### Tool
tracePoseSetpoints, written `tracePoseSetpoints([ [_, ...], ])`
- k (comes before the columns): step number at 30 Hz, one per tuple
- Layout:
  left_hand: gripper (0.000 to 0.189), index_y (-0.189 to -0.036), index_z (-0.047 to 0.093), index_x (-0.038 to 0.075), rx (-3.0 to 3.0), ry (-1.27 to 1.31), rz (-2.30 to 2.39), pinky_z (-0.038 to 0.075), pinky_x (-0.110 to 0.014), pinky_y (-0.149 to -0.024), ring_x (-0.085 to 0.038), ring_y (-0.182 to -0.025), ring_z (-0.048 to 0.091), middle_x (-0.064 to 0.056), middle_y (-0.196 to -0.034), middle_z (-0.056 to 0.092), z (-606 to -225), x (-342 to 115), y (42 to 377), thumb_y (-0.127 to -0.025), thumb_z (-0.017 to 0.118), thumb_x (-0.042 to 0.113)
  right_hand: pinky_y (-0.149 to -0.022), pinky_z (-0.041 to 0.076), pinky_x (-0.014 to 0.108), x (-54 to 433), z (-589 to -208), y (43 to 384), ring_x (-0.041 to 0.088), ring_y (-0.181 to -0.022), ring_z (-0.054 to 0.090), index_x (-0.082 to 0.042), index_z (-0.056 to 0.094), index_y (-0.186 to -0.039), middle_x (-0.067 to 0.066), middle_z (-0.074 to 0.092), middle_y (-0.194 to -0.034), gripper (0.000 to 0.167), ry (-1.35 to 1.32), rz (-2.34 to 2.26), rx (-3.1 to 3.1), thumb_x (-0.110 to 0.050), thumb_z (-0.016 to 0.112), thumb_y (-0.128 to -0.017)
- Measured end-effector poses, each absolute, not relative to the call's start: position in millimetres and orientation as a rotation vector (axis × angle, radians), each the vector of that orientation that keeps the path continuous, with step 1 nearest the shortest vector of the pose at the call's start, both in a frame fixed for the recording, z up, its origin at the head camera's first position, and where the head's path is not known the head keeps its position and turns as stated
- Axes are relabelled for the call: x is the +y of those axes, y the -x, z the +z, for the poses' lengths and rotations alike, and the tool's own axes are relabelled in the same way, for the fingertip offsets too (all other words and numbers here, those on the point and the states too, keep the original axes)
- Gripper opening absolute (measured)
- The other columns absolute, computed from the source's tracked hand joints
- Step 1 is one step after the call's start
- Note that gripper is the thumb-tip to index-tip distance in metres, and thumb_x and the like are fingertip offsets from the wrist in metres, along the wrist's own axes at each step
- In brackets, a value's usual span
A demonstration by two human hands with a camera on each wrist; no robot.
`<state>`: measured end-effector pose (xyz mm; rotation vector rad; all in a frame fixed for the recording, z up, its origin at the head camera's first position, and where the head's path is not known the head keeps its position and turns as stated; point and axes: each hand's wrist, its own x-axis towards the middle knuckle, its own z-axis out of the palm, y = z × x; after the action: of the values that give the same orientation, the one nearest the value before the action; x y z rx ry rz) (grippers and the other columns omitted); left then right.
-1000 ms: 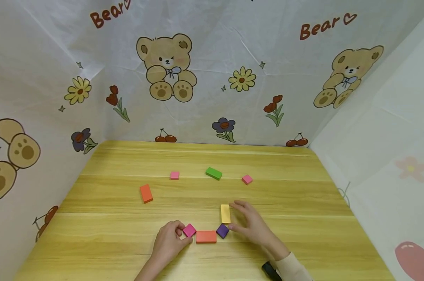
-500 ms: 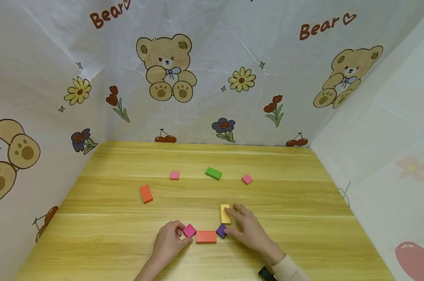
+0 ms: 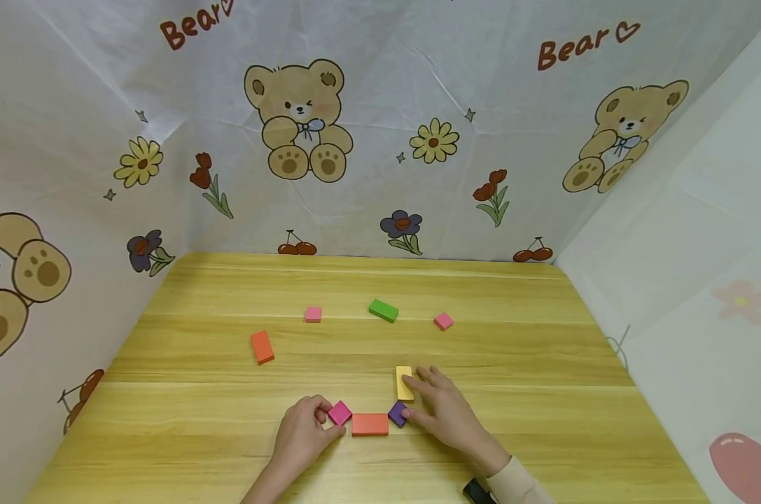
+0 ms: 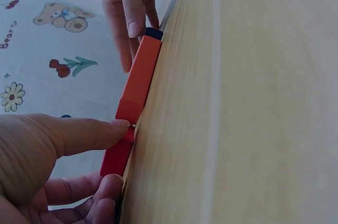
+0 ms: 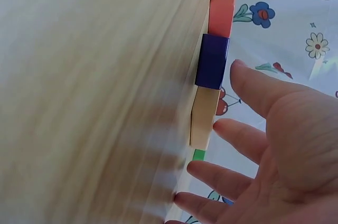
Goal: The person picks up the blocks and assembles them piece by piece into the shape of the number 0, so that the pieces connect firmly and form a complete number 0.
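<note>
My left hand (image 3: 301,430) pinches the magenta block (image 3: 339,413); my right hand (image 3: 446,413) is spread, thumb at the purple block (image 3: 395,414), index fingertip at the yellow block (image 3: 403,392) just beyond it. The red block (image 3: 370,424) lies between magenta and purple; farther off, the green block (image 3: 384,310).

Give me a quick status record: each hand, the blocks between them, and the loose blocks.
Left hand: pinches magenta block
Right hand: fingers spread, index finger over yellow block, thumb over purple block; contact unclear
Near row, left to right: magenta block, red block, purple block
Beyond purple block: yellow block, long side pointing away from the person
Turned cornerwise: magenta block, purple block
Loose farther out: orange block, green block, pink block, second pink block
</note>
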<state>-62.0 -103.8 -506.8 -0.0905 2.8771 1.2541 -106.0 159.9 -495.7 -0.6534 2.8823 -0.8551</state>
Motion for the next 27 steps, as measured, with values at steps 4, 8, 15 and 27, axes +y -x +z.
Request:
tracePoseSetpoints([
  [4,0.032,-0.085,0.066,0.011,2.879,0.092,1.252,0.035,-0.019,-0.054,-0.005,-0.061,0.043,0.004,-0.073,0.053,-506.4,-103.9,61.9,-0.065,0.09,0.021,-0.107,0.034,0.066,159.3,-494.6,105.6,0.052,-0.136,0.037,-0.012,0.061,-0.134,0.024,0.05,-0.142,0.052,0.663,-0.847,2.887,-0.033,0.072,-0.088],
  [8,0.032,-0.085,0.066,0.012,2.879,0.092,1.25,0.035,-0.019,-0.055,-0.005,-0.061,0.043,0.004,-0.073,0.053,-506.1,-104.1,61.7,-0.065,0.09,0.021,-0.108,0.033,0.065,158.7,-493.7,105.6,0.052,-0.135,0.038,-0.011,0.061,-0.134,0.024,0.052,-0.141,0.053,0.677,-0.845,2.891,-0.032,0.073,-0.087],
  [15,0.033,-0.085,0.066,0.011,2.874,0.089,1.256,0.035,-0.019,-0.055,-0.006,-0.061,0.043,0.004,-0.073,0.053,-506.2,-104.4,61.9,-0.065,0.09,0.021,-0.109,0.033,0.064,158.1,-493.2,105.8,0.052,-0.135,0.038,-0.011,0.06,-0.135,0.022,0.053,-0.141,0.054,0.684,-0.821,2.895,-0.032,0.073,-0.087],
  [27,0.033,-0.085,0.066,0.011,2.873,0.089,1.256,0.035,-0.019,-0.055,-0.005,-0.061,0.043,0.004,-0.074,0.053,-507.0,-104.3,61.9,-0.066,0.09,0.021,-0.109,0.033,0.064,158.7,-494.4,106.1,0.05,-0.136,0.038,-0.012,0.059,-0.136,0.019,0.053,-0.142,0.054,0.683,-0.798,2.889,-0.034,0.071,-0.089],
])
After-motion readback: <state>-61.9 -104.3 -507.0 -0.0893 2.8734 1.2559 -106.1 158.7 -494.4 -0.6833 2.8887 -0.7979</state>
